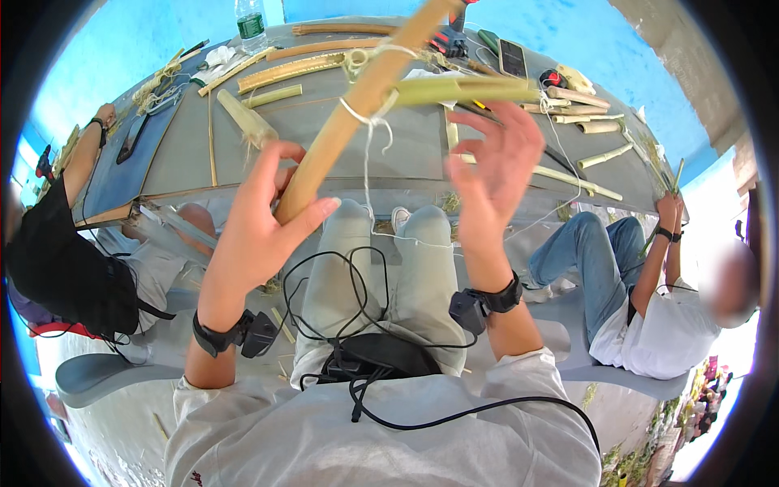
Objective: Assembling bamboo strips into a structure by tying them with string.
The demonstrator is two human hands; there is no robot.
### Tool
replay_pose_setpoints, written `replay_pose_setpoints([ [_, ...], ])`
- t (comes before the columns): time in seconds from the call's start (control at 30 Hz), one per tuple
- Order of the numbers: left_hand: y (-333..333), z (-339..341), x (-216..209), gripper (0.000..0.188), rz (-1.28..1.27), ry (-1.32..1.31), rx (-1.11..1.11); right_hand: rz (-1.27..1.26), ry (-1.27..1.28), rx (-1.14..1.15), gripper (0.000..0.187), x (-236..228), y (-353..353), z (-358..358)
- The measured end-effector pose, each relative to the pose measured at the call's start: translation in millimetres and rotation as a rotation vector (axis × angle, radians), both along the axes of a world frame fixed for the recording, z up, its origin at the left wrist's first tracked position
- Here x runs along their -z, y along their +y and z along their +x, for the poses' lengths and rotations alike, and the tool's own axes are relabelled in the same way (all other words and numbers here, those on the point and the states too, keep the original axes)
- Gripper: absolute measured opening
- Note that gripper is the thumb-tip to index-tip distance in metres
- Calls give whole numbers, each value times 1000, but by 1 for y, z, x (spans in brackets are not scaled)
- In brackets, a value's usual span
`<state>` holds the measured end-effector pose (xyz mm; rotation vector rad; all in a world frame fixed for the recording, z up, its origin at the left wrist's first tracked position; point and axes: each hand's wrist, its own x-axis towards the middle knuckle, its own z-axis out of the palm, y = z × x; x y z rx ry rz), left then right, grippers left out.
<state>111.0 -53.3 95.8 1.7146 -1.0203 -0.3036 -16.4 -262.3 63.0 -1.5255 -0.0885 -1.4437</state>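
Note:
My left hand [253, 221] is closed round the lower end of a tan bamboo pole [339, 136], which slants up and away to the right. A greener split bamboo crosspiece [462, 91] juts out to the right from the pole. White string [367, 180] is tied round the pole near this joint; one length hangs down over my lap and trails off to the right. Just below the crosspiece's right end, my right hand [497, 183] has its fingers bent and apart, with nothing visible in it. More string wraps the pole higher up, by a short bamboo ring [355, 63].
Bamboo strips [292, 71] and a bamboo tube [246, 118] lie on the grey table [406, 154], with cut pieces [600, 126] at right. Beyond are a water bottle [250, 26] and a phone [512, 59]. People sit on both sides; black cables [357, 276] cross my lap.

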Motion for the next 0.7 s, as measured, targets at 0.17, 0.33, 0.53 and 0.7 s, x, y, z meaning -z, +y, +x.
replay_pose_setpoints([
  [0.17, 33, -13, -26, 40, 202, -948, -33, 218, -56, 90, 47, 34, -22, -50],
  [0.33, 41, -29, -30, 45, 317, -1250, -56, 285, 224, -172, 42, 98, -7, -83],
  [0.53, 44, -34, -15, 42, 291, -823, 186, 425, 224, -336, 51, 104, 10, -111],
  [0.7, 53, -33, -4, 34, 425, -585, 262, 127, 174, -100, 55, 76, 29, -88],
])
